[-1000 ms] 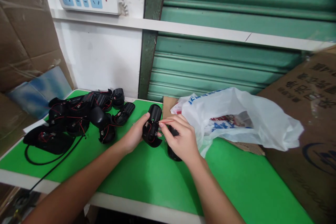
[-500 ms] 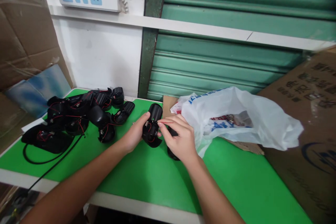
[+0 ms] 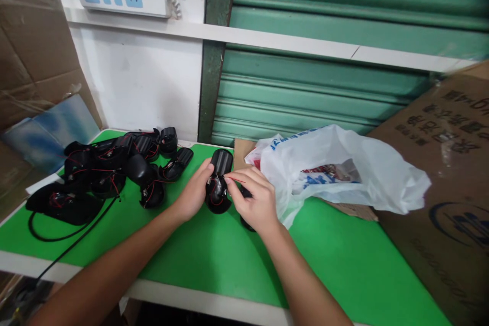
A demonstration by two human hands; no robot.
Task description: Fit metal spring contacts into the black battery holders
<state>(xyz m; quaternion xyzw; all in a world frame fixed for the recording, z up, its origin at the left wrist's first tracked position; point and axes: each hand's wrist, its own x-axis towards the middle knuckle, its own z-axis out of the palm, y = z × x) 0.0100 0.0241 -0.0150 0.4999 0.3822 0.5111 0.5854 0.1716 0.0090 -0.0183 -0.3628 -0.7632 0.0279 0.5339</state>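
My left hand (image 3: 196, 189) grips a black plastic housing (image 3: 220, 165) by its left side, its open inner face turned up toward me. A ribbed section forms its far end, and a rounded cup with wiring sits at the near end. My right hand (image 3: 255, 197) pinches a thin red wire (image 3: 237, 179) between thumb and forefinger, right at the housing's middle. Whether the wire's tip is fixed to the housing is too small to tell. Another black part (image 3: 247, 224) lies under my right hand, mostly hidden by it.
Several similar black housings with red wires (image 3: 139, 168) are heaped on the left of the green table (image 3: 214, 260). A black cable (image 3: 72, 244) runs off its front edge. To the right, a white plastic bag (image 3: 367, 168) lies on cardboard, beside a large carton (image 3: 451, 173).
The housing has turned slightly in my left hand, so its cup end faces me more squarely. My right hand keeps its pinch on the wire. The whole view has shifted a little.
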